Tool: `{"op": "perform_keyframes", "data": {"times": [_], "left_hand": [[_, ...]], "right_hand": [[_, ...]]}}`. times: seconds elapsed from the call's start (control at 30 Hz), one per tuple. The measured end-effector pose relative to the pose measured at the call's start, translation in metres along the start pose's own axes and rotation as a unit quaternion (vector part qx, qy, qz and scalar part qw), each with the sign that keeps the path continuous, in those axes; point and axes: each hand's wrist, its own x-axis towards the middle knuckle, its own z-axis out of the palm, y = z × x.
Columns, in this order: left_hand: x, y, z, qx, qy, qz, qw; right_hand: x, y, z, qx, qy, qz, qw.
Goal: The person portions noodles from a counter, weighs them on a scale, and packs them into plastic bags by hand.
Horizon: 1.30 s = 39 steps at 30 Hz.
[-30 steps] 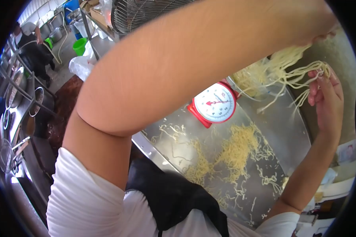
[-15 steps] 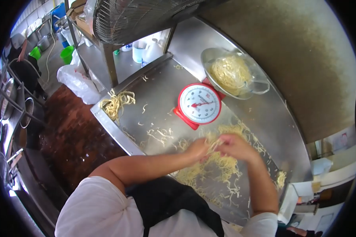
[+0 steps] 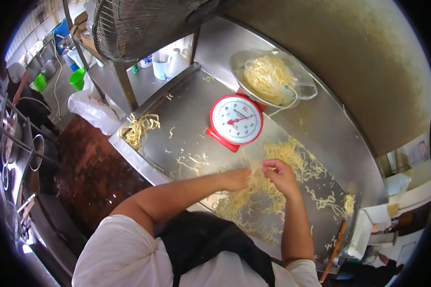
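Loose yellow noodles [image 3: 268,196] are spread over the metal tray table in front of me. Above them my left hand [image 3: 237,180] is closed, knuckles up, with blurred strands at its fingertips. Just to its right, my right hand [image 3: 281,177] has its thumb and fingers apart and curved. Pale strands between the two hands are smeared by motion. Beyond the hands stands a red scale [image 3: 236,119] with a round white dial. Behind it, a metal bowl [image 3: 235,61] holds a clear plastic bag of noodles [image 3: 269,79].
A darker noodle clump [image 3: 140,130] lies at the table's left corner. A large fan [image 3: 143,28] hangs over the far left. White jugs [image 3: 177,63] stand behind the rim. A wooden stick [image 3: 334,251] leans at the right edge. Another person [image 3: 26,103] stands far left.
My hands have moved slightly apart, and the right hand's fingers have opened. Strands that were held between both hands now blur downward. The camera view has shifted a little.
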Motion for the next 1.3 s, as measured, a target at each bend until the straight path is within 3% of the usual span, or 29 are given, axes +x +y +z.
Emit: {"op": "perform_keyframes", "data": {"times": [0.1, 0.13, 0.27, 0.37, 0.43, 0.5, 0.63, 0.67, 0.83, 0.97, 1.07, 1.17, 1.2, 1.27, 1.3], "left_hand": [[-0.018, -0.004, -0.032, 0.18, -0.088, 0.023, 0.98], [-0.019, 0.003, -0.044, 0.218, -0.106, -0.046, 0.969], [-0.042, 0.059, -0.106, 0.057, 0.225, 0.021, 0.972], [-0.043, 0.107, -0.159, -0.034, 0.445, 0.224, 0.866], [-0.044, 0.136, -0.192, 0.077, 0.507, 0.242, 0.824], [-0.024, 0.141, -0.218, 0.258, 0.57, 0.295, 0.723], [-0.001, 0.122, -0.241, 0.365, 0.445, 0.113, 0.81], [-0.001, 0.122, -0.241, 0.373, 0.449, 0.111, 0.804], [0.007, 0.12, -0.248, 0.311, 0.5, 0.143, 0.795], [0.009, 0.127, -0.253, 0.217, 0.555, 0.185, 0.782], [0.005, 0.144, -0.259, 0.124, 0.532, 0.188, 0.817], [0.014, 0.157, -0.264, 0.032, 0.514, 0.249, 0.82], [0.021, 0.16, -0.266, 0.01, 0.518, 0.27, 0.812], [0.031, 0.166, -0.273, -0.032, 0.525, 0.314, 0.79], [0.031, 0.168, -0.277, -0.036, 0.523, 0.309, 0.793]], "right_hand": [[0.001, -0.007, -0.016, 0.044, 0.044, 0.047, 0.997], [0.003, -0.011, -0.021, 0.058, 0.068, 0.046, 0.995], [0.023, -0.035, -0.032, 0.12, 0.164, 0.033, 0.979], [0.051, -0.059, -0.03, 0.209, 0.214, -0.006, 0.954], [0.066, -0.073, -0.028, 0.262, 0.195, -0.01, 0.945], [0.077, -0.085, -0.028, 0.296, 0.126, 0.018, 0.947], [0.077, -0.091, -0.03, 0.23, 0.116, 0.016, 0.966], [0.075, -0.092, -0.032, 0.197, 0.117, 0.012, 0.973], [0.074, -0.111, -0.032, 0.13, 0.133, 0.022, 0.982], [0.085, -0.12, -0.036, 0.115, 0.133, -0.086, 0.981], [0.087, -0.16, -0.049, 0.116, 0.133, -0.185, 0.967], [0.104, -0.205, -0.058, 0.074, 0.125, -0.237, 0.961], [0.123, -0.203, -0.067, -0.076, 0.179, -0.289, 0.937], [0.151, -0.2, -0.082, -0.367, 0.276, -0.367, 0.809], [0.147, -0.209, -0.086, -0.378, 0.252, -0.309, 0.836]]}}
